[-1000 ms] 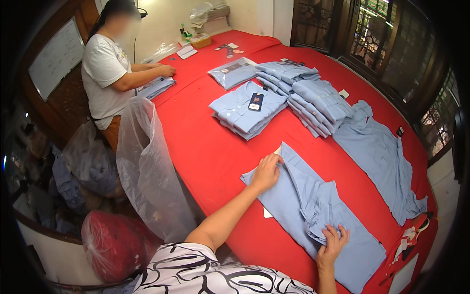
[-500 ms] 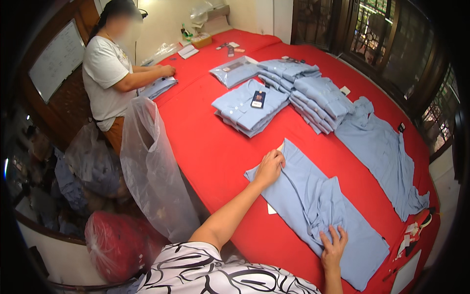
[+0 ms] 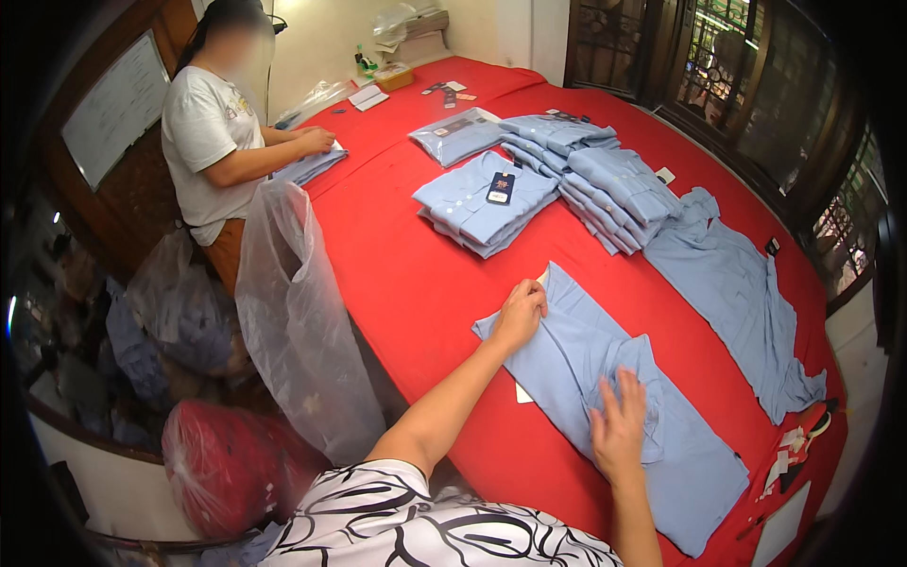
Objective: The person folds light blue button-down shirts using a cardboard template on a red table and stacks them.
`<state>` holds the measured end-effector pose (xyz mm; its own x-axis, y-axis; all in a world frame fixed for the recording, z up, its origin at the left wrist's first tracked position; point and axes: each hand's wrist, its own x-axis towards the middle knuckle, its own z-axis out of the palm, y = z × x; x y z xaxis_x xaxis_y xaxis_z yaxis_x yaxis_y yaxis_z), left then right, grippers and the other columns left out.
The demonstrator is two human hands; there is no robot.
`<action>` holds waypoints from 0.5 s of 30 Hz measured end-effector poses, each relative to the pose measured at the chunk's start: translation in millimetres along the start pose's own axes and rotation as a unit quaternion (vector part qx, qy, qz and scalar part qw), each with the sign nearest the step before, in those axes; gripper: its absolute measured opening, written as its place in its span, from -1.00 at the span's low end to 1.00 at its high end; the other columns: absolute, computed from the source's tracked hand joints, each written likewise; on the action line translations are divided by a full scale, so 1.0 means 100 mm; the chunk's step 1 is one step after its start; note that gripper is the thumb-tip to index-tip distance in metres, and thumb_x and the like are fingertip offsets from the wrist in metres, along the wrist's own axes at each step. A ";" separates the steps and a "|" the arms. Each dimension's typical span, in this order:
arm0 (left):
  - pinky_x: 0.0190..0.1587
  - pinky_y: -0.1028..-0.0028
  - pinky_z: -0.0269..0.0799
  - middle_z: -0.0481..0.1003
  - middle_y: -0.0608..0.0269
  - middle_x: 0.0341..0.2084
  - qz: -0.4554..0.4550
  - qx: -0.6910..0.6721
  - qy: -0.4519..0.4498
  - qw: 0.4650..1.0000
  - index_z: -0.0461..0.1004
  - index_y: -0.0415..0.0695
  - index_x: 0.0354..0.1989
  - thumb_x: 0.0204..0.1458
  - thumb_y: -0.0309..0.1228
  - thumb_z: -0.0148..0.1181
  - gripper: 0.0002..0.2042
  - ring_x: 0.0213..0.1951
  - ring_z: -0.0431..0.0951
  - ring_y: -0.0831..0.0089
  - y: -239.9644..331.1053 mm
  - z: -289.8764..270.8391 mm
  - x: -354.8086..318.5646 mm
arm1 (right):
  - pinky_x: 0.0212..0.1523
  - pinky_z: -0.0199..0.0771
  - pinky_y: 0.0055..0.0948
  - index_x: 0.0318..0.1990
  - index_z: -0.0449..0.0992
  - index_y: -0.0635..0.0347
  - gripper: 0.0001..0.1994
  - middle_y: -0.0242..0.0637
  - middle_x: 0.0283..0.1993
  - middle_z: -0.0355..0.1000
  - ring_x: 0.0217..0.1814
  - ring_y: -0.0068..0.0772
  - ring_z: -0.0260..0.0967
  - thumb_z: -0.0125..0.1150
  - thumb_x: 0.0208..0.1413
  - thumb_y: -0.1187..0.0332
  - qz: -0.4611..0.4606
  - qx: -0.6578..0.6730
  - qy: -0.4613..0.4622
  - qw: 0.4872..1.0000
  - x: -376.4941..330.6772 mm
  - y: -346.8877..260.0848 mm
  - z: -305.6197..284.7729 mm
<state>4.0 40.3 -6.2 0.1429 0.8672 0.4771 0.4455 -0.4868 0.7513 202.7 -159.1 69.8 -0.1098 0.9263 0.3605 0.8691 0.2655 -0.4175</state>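
A light blue shirt (image 3: pixel 694 454), partly folded, lies face down in front of me on the red-covered table (image 3: pixel 397 302). Bent fingers of my left hand (image 3: pixel 521 314) close on its far left part, near the collar end, where a bit of pale card shows. My right hand (image 3: pixel 619 425) is over the bunched sleeve at the middle of the shirt, fingers spread and slightly blurred; whether it touches the cloth I cannot tell. Beyond my left hand sits a stack of folded shirts (image 3: pixel 472 203) with a dark tag on top.
More folded shirts (image 3: pixel 614 184) and a bagged shirt (image 3: pixel 458 132) lie farther back. An unfolded shirt (image 3: pixel 737 293) stretches along the right. A clear plastic bag (image 3: pixel 293 321) hangs at the left table edge; a red-filled bag (image 3: pixel 231 472) stands below. A co-worker (image 3: pixel 213 132) handles a shirt at far left.
My right hand has lifted from the lower part of the shirt and moved up and left over the sleeve. My left hand has stayed almost in place.
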 end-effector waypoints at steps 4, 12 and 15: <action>-0.06 0.24 0.39 0.44 0.16 -0.19 0.018 0.020 0.001 1.000 0.44 -0.18 -0.55 -0.10 -0.69 0.05 -0.88 -0.09 0.45 0.12 0.01 0.01 0.02 | 0.44 -0.21 0.16 0.25 0.35 0.12 -0.47 -0.08 0.39 0.17 0.48 0.06 -0.01 0.21 0.09 0.27 -0.077 -0.064 -0.106 0.989 0.12 -0.01 0.45; 0.01 0.25 0.37 0.45 0.14 -0.16 -0.003 0.016 -0.015 1.000 0.51 -0.20 -0.48 -0.06 -0.43 0.17 -0.90 -0.07 0.44 0.13 -0.07 0.02 0.03 | 0.39 -0.01 0.10 0.12 0.49 0.17 -0.53 -0.11 0.34 0.24 0.44 -0.06 0.09 0.32 0.02 0.29 0.007 0.200 -0.147 0.969 0.03 -0.02 -0.41; 0.05 0.26 0.35 0.45 0.15 -0.09 -0.022 -0.002 -0.099 0.995 0.54 -0.19 -0.41 0.02 -0.31 0.18 -0.82 -0.05 0.44 0.16 -0.04 -0.11 0.11 | 0.07 0.34 -0.12 -0.03 0.57 0.19 -0.61 -0.14 0.04 0.44 0.10 -0.04 0.35 0.36 -0.07 0.34 -0.115 0.312 -0.240 0.912 -0.06 0.00 -1.34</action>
<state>-5.4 50.8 1.4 0.2937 0.8916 0.3448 0.4516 -0.4473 0.7720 268.0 -200.3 180.1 -0.5828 0.7979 0.1542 0.3698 0.4294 -0.8239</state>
